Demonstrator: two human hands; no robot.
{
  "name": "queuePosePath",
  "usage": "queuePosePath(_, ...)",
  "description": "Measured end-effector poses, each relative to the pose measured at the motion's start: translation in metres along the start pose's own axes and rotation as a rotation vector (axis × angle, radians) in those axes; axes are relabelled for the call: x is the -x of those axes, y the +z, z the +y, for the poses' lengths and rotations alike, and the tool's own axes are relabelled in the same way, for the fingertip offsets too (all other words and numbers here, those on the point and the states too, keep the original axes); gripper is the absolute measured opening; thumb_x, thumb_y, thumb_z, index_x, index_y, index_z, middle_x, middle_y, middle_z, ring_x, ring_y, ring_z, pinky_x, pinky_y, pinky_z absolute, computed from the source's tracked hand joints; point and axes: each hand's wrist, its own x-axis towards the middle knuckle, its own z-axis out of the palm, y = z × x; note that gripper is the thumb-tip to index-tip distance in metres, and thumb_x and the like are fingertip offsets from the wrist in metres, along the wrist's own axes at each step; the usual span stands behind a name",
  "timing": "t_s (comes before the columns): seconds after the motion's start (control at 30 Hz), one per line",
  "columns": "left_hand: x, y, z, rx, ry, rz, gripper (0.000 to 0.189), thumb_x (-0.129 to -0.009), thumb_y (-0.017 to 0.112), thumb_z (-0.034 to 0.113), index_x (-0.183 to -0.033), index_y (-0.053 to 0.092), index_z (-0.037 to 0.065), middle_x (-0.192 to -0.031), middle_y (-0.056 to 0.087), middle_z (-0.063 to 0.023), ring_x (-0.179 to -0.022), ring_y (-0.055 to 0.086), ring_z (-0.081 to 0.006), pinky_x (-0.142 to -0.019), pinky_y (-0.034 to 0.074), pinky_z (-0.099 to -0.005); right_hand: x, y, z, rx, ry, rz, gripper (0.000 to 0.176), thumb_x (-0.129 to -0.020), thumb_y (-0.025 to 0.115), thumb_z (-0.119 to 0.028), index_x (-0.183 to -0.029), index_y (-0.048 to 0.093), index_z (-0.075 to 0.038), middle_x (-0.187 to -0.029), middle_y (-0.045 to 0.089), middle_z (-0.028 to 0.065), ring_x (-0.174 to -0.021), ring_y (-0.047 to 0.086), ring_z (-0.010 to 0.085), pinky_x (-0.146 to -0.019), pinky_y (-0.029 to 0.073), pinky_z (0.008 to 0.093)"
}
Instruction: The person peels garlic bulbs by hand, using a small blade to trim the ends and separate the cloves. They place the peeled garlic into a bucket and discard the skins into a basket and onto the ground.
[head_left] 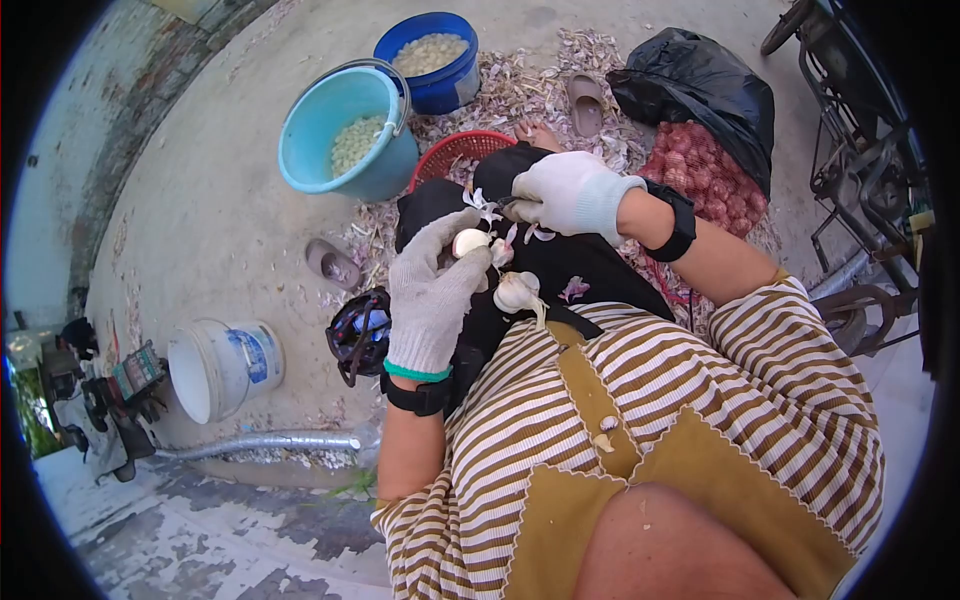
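Observation:
My left hand [435, 285], in a pale knit glove with a green cuff, holds a white garlic clove [471, 242] between thumb and fingers. A smaller pinkish clove [501, 252] is beside the thumb tip. My right hand [565, 190], also gloved, is closed just to the right, its fingertips around something small and dark that I cannot make out. Loose white peel [482, 205] lies between the two hands. A garlic bulb [519, 293] with its stem rests on my lap, below the fingers.
A red basket [425, 172] is beyond my knees. Behind it stand a turquoise bucket [300, 140] and a blue bucket [460, 85] of peeled cloves. A net bag of garlic [700, 180] and black plastic [700, 85] are at right. A white bucket [200, 370] lies left.

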Motion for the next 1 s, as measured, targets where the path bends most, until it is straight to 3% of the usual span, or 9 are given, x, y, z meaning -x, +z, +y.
queuePosePath(0.03, 0.000, -0.004, -0.002, -0.002, 0.002, -0.002, 0.033, -0.085, 0.063, 0.006, -0.116, 0.059, -0.003, -0.089, 0.063, -0.0042, -0.065, 0.058, -0.0059, -0.047, 0.039, -0.0156, 0.003, -0.006, 0.000, -0.001, 0.002, 0.003, 0.030, -0.088, 0.058, -0.036, -0.092, 0.068, -0.008, -0.075, 0.066, 0.0134, -0.070, 0.065, 0.0290, -0.062, 0.049, 0.0418)
queuePosePath(0.1, -0.001, -0.008, -0.011, 0.227, -0.064, 0.037, 0.036, -0.089, 0.061, 0.008, -0.123, 0.054, -0.003, -0.089, 0.062, -0.0046, -0.064, 0.057, -0.0051, -0.045, 0.036, -0.0145, 0.013, -0.019, -0.003, -0.573, 0.067, -0.189, 0.032, -0.087, 0.063, -0.035, -0.097, 0.068, -0.005, -0.075, 0.065, 0.0139, -0.067, 0.064, 0.0248, -0.061, 0.048, 0.0383)
queuePosePath(0.13, -0.002, -0.008, -0.012, 0.267, -0.061, 0.049, 0.038, -0.092, 0.059, 0.009, -0.126, 0.050, -0.004, -0.089, 0.061, -0.0042, -0.062, 0.055, -0.0048, -0.044, 0.035, -0.0146, 0.015, -0.019, -0.005, -0.647, 0.030, -0.158, 0.036, -0.086, 0.067, -0.035, -0.099, 0.067, -0.001, -0.076, 0.064, 0.0140, -0.068, 0.062, 0.0223, -0.063, 0.047, 0.0358)
queuePosePath(0.17, -0.002, -0.008, -0.013, 0.265, -0.062, 0.045, 0.038, -0.092, 0.059, 0.009, -0.126, 0.050, -0.004, -0.089, 0.061, -0.0042, -0.062, 0.055, -0.0048, -0.044, 0.035, -0.0146, 0.018, -0.015, -0.007, -0.650, 0.034, -0.156, 0.036, -0.086, 0.067, -0.035, -0.099, 0.067, -0.001, -0.076, 0.064, 0.0140, -0.068, 0.062, 0.0223, -0.063, 0.047, 0.0358)
queuePosePath(0.23, -0.003, -0.009, -0.016, 0.347, -0.034, 0.067, 0.038, -0.086, 0.060, 0.003, -0.123, 0.054, -0.004, -0.090, 0.063, -0.0061, -0.064, 0.059, -0.0061, -0.046, 0.041, -0.0161, 0.022, -0.007, -0.012, -0.605, -0.220, 0.049, 0.039, -0.087, 0.062, -0.039, -0.094, 0.067, -0.001, -0.075, 0.065, 0.0155, -0.069, 0.064, 0.0272, -0.063, 0.048, 0.0365)
queuePosePath(0.37, -0.001, -0.006, -0.015, 0.208, -0.034, 0.076, 0.036, -0.087, 0.060, 0.002, -0.122, 0.055, -0.004, -0.091, 0.063, -0.0065, -0.063, 0.058, -0.0060, -0.046, 0.041, -0.0162, 0.020, -0.002, -0.016, -0.370, -0.224, 0.175, 0.033, -0.087, 0.059, -0.038, -0.093, 0.067, -0.006, -0.077, 0.066, 0.0130, -0.074, 0.065, 0.0295, -0.065, 0.049, 0.0385)
queuePosePath(0.67, 0.005, -0.016, -0.018, 0.269, -0.145, -0.130, 0.032, -0.092, 0.055, 0.008, -0.122, 0.056, -0.002, -0.083, 0.063, -0.0064, -0.058, 0.056, -0.0064, -0.043, 0.036, -0.0147, 0.016, 0.000, -0.010, -0.377, -0.289, 0.102, 0.029, -0.089, 0.057, -0.036, -0.093, 0.068, -0.010, -0.075, 0.066, 0.0112, -0.073, 0.065, 0.0282, -0.065, 0.049, 0.0396)
queuePosePath(0.87, -0.001, -0.006, -0.033, 0.581, -0.064, -0.153, 0.049, -0.093, 0.047, 0.003, -0.140, 0.036, 0.000, -0.102, 0.064, -0.0137, -0.063, 0.059, -0.0086, -0.044, 0.038, -0.0147, 0.011, 0.010, -0.011, -0.312, -0.244, 0.249, 0.027, -0.088, 0.058, -0.033, -0.097, 0.067, -0.009, -0.080, 0.065, 0.0120, -0.072, 0.065, 0.0285, -0.066, 0.049, 0.0391)
queuePosePath(1.0, 0.000, 0.004, -0.036, 0.559, -0.039, -0.073, 0.049, -0.092, 0.047, 0.002, -0.139, 0.036, 0.000, -0.105, 0.062, -0.0132, -0.065, 0.059, -0.0079, -0.046, 0.040, -0.0149, 0.012, 0.008, -0.014, -0.477, -0.183, 0.153, 0.025, -0.088, 0.058, -0.030, -0.097, 0.067, -0.008, -0.082, 0.065, 0.0128, -0.073, 0.065, 0.0287, -0.067, 0.049, 0.0383)
